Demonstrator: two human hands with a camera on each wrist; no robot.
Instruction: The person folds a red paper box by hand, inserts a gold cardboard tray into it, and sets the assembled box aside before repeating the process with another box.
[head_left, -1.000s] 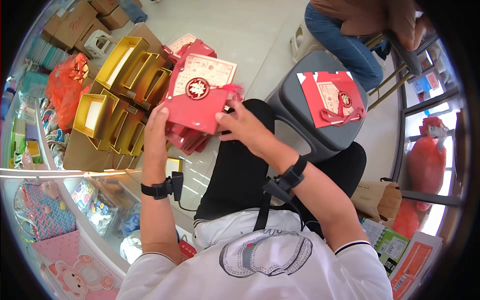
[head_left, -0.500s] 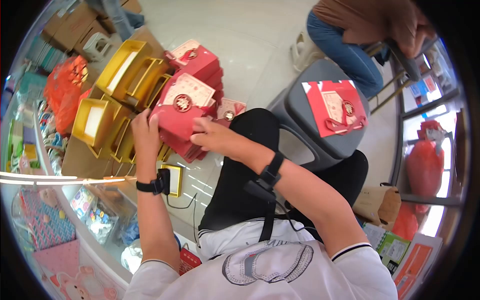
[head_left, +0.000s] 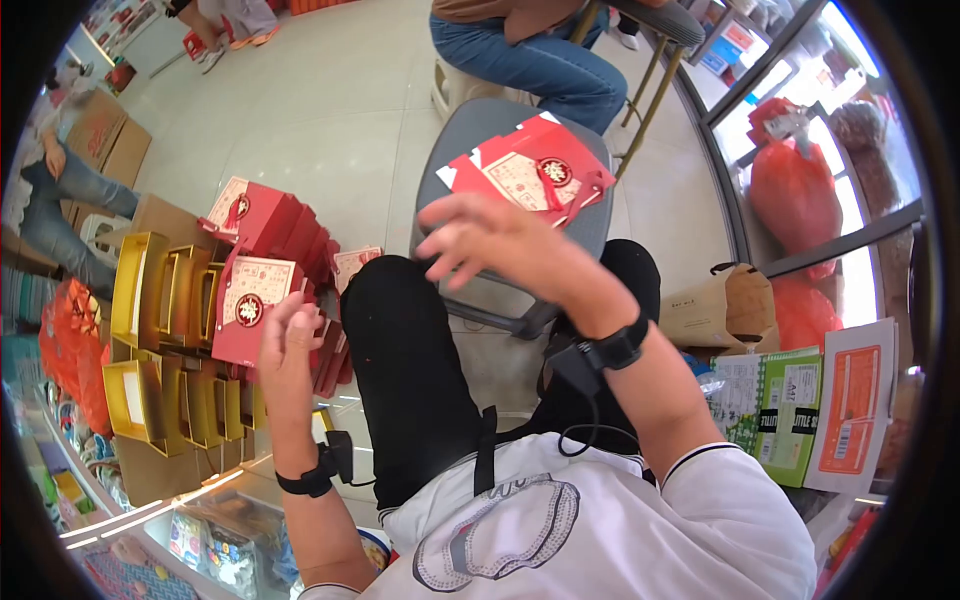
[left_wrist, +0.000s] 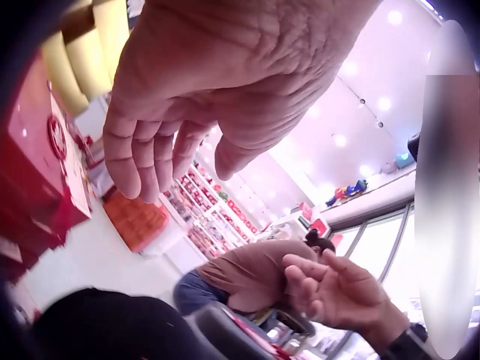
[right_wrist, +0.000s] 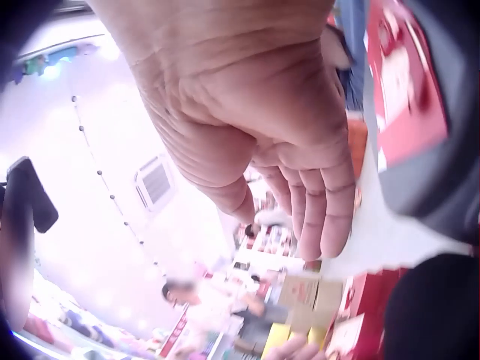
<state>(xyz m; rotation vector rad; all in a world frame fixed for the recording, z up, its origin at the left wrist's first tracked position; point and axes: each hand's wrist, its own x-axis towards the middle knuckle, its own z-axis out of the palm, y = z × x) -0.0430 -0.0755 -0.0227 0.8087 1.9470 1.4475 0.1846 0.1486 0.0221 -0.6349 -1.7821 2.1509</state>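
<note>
My left hand hovers by the near stack of red gift boxes, fingers loosely bent with nothing in them. The top box carries a cream printed panel and a round emblem; my fingers overlap its right edge in the head view. My right hand, slightly blurred, is raised over the near edge of the grey stool. Its fingers are spread and relaxed, also bare in the right wrist view. On that stool lies a flat red gift-box piece with a cream panel, round emblem and red tassel.
Gold trays stand in rows left of the red stacks, beside an orange-red plastic bag. A second red stack is farther back. Beyond the stool sits a person in jeans. A paper bag is at right.
Both hands held a red gift box, set it on the near stack and let go. My right hand has moved right to the stool. The head view has turned right.
</note>
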